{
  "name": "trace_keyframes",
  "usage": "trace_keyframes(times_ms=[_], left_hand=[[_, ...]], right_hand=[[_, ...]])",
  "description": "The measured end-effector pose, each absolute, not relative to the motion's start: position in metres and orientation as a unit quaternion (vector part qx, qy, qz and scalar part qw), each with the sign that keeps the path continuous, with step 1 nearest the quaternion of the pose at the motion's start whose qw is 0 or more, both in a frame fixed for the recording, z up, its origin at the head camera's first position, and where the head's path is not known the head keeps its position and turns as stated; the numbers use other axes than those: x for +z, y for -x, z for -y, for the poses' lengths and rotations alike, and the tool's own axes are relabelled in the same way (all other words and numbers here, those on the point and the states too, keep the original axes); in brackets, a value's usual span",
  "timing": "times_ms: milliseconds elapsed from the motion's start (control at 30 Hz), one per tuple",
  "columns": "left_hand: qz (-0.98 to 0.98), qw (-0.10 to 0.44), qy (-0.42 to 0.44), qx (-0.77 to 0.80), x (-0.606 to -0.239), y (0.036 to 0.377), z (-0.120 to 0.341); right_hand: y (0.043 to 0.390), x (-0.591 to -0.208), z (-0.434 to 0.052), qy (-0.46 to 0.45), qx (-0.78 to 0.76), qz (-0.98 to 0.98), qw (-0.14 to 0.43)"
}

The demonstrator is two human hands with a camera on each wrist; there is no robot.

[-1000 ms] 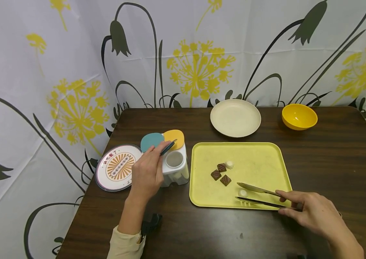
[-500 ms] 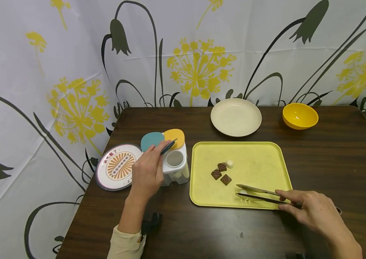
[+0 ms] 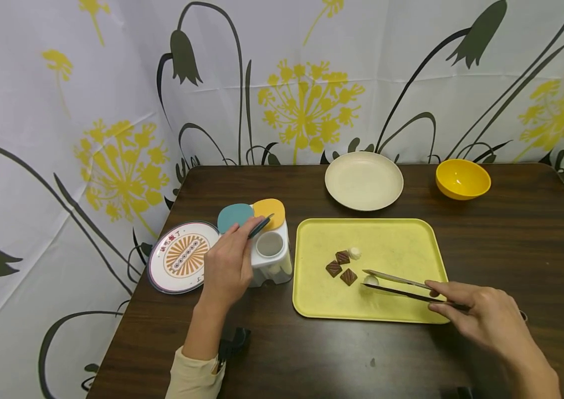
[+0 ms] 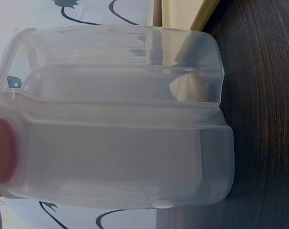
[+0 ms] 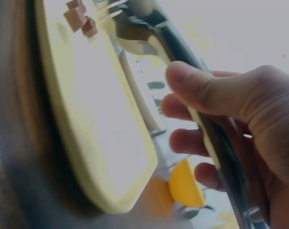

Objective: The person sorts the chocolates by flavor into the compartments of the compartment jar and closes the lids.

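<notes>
My left hand (image 3: pixel 227 266) holds the edge of a raised dark lid (image 3: pixel 260 226) on a white container (image 3: pixel 262 271), whose uncovered round opening faces up. Through the container's clear wall (image 4: pixel 111 157) in the left wrist view, a white ridged piece (image 4: pixel 189 87) shows inside. My right hand (image 3: pixel 481 316) grips metal tongs (image 3: pixel 401 280), also seen in the right wrist view. Between the tong tips is a white candy (image 3: pixel 371 280), above the yellow tray (image 3: pixel 401 238). Several brown chocolates (image 3: pixel 343 257) and another white candy (image 3: pixel 354 253) lie left of the tips.
A patterned plate (image 3: pixel 187 257) is left of the container, beside my left hand. Behind the tray stand a cream plate (image 3: pixel 364 181) and a yellow bowl (image 3: pixel 462 179). Teal (image 3: pixel 235 216) and yellow lids (image 3: pixel 269 210) cover the container's back compartments. A flowered cloth hangs behind the table.
The tongs have closed around the white candy, and candy and tips have moved up in the view. My left hand stays at the lid.
</notes>
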State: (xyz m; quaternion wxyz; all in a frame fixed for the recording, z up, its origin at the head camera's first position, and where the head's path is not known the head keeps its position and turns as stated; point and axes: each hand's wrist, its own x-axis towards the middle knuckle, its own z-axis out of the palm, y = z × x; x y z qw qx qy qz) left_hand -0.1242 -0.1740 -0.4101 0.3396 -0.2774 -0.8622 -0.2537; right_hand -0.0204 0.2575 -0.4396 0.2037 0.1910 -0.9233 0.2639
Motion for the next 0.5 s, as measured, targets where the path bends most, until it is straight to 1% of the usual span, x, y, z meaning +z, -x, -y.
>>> trace_keyframes(times_ms=[100, 233, 333, 433, 500], left_hand=[[0.863, 0.338, 0.277, -0.252, -0.41, 0.124, 0.174], [0.867, 0.331, 0.277, -0.251, -0.408, 0.123, 0.174], [0.869, 0.326, 0.276, -0.25, -0.407, 0.123, 0.174], [0.87, 0.325, 0.274, -0.249, -0.406, 0.122, 0.174], [0.872, 0.321, 0.274, -0.249, -0.405, 0.121, 0.174]], right_hand=[[0.027, -0.432, -0.255, -0.212, 0.279, 0.909, 0.226], [0.04, -0.42, -0.247, -0.247, 0.294, 0.884, 0.268], [0.048, -0.409, -0.238, -0.257, 0.289, 0.88, 0.277], [0.056, -0.397, -0.225, -0.262, 0.292, 0.88, 0.268], [0.061, -0.391, -0.216, -0.274, 0.301, 0.872, 0.272]])
